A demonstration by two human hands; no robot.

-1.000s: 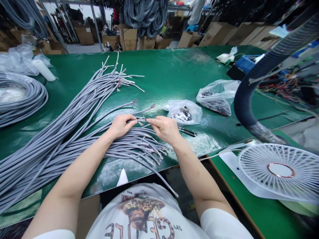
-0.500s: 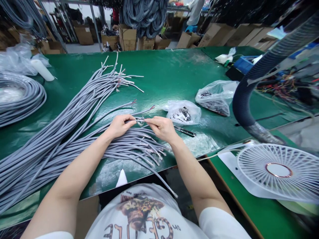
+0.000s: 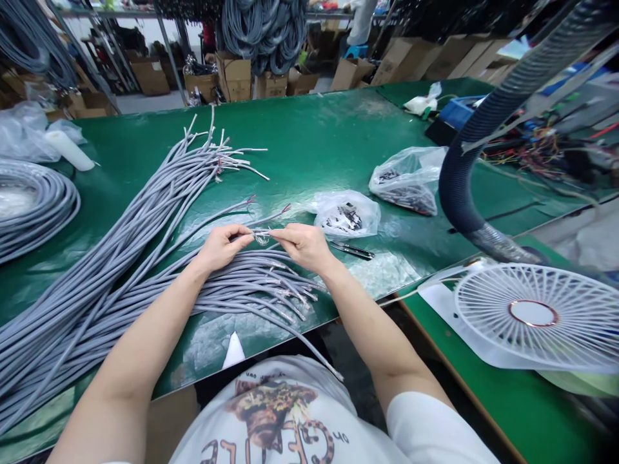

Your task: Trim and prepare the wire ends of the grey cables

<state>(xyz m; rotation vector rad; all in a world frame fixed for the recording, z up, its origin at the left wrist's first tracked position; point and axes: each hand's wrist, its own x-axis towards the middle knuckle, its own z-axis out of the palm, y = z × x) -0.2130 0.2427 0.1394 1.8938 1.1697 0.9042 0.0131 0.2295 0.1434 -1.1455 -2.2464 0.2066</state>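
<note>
Between my hands is the stripped end of a grey cable point(image 3: 262, 237), with thin loose strands hanging under it. My left hand point(image 3: 223, 247) pinches the cable between thumb and fingers. Facing it, my right hand point(image 3: 305, 247) has its fingertips closed on the wires at the cable's end. Under and in front of my hands lies a bundle of grey cables point(image 3: 242, 283) with stripped ends pointing right. A second cable bundle point(image 3: 159, 187) reaches toward the back. Just right of my right hand lies a pair of dark tweezers or snips point(image 3: 352, 250), its exact kind unclear.
Two clear bags of small dark parts, a nearer bag point(image 3: 348, 216) and a farther bag point(image 3: 406, 180), lie on the green table point(image 3: 309, 142). At right are a thick black hose point(image 3: 457, 174) and a white fan point(image 3: 536, 316). A coiled cable point(image 3: 53, 212) sits at left.
The whole view has shifted slightly, so things appear a little farther left. Both hands keep their grip on the cable end, with hardly any movement between them.
</note>
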